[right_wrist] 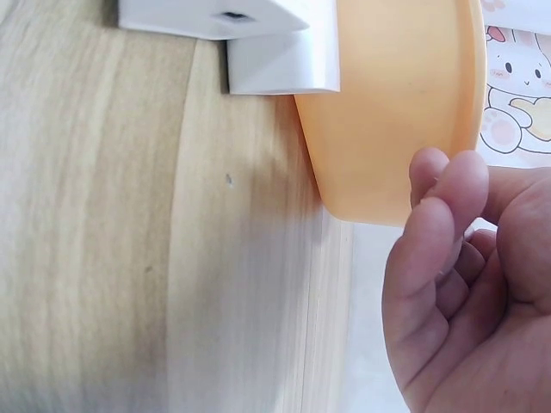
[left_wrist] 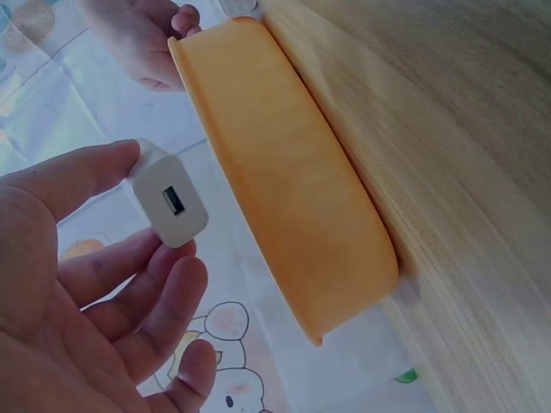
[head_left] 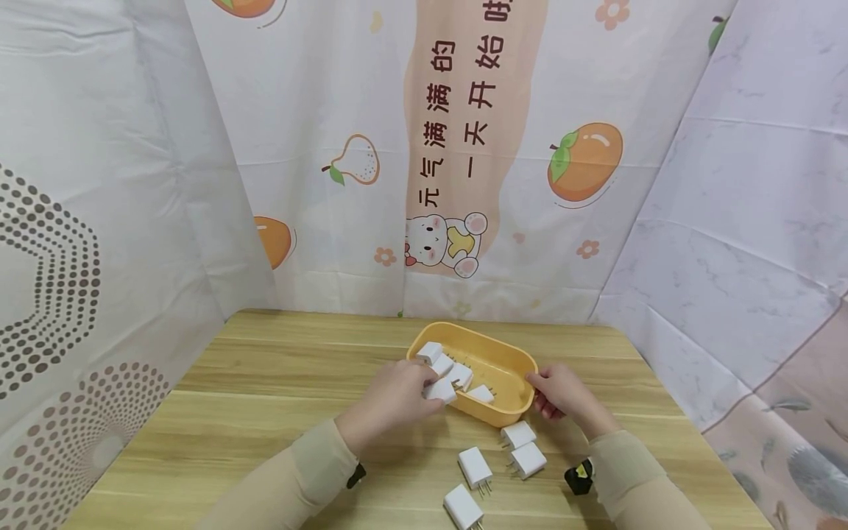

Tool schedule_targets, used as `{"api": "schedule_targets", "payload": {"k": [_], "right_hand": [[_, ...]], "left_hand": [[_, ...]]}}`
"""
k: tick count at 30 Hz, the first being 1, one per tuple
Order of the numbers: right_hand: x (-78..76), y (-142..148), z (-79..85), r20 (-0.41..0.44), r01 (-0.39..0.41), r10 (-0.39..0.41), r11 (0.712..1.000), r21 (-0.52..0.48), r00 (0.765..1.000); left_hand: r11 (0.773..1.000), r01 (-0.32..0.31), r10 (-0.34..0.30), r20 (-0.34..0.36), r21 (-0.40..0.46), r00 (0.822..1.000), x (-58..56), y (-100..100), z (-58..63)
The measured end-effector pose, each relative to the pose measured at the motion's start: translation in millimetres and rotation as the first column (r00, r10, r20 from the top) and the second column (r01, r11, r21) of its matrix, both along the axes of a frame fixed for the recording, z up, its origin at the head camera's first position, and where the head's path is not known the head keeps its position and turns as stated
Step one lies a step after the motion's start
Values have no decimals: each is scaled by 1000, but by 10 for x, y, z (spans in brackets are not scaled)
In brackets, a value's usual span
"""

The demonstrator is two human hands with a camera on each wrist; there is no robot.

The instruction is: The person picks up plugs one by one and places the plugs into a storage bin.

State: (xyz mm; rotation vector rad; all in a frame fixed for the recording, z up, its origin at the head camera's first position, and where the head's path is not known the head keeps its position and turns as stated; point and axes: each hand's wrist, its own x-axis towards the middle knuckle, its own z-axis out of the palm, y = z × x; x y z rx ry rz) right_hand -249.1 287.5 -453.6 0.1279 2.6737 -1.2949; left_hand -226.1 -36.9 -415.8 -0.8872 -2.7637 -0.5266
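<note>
My left hand (head_left: 396, 396) pinches a white USB charger (head_left: 440, 391) between thumb and fingers, above the near left rim of an orange-yellow plastic basin (head_left: 495, 374). In the left wrist view the charger (left_wrist: 176, 202) turns its USB port to the camera, outside the basin's wall (left_wrist: 275, 163). Several more white chargers (head_left: 460, 375) lie inside, toward the basin's left end, some with metal prongs showing. At the right end, my right hand (head_left: 563, 389) holds the basin's rim between thumb and curled fingers; in the right wrist view its fingertips (right_wrist: 430, 219) overlap the basin's wall.
Several white chargers lie on the wooden table (head_left: 265, 383) in front of the basin: a close pair (head_left: 528, 460) by its near right side, and others (head_left: 475, 467) nearer me. Printed cloth (head_left: 344, 221) hangs behind the table, with more cloth along both sides.
</note>
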Motion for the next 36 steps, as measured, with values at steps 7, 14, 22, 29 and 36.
{"api": "schedule_targets", "payload": {"k": [7, 14, 22, 29, 36], "right_hand": [[1, -1, 3, 2, -1, 1, 1000, 6, 1000], [-9, 5, -9, 0, -3, 3, 1000, -2, 1000], [-12, 4, -15, -1, -2, 2, 1000, -3, 1000], [-6, 0, -8, -1, -1, 1, 1000, 0, 1000], [-6, 2, -8, 1, -1, 1, 1000, -3, 1000]], "left_hand": [[1000, -3, 4, -46, 10, 999, 6, -5, 25], [1000, -5, 4, -64, -21, 998, 5, 14, 5], [1000, -16, 14, -59, -22, 998, -17, 62, -31], [999, -36, 34, -51, -33, 998, -77, 138, -70], [999, -35, 33, -76, -19, 997, -146, 223, -67]]}}
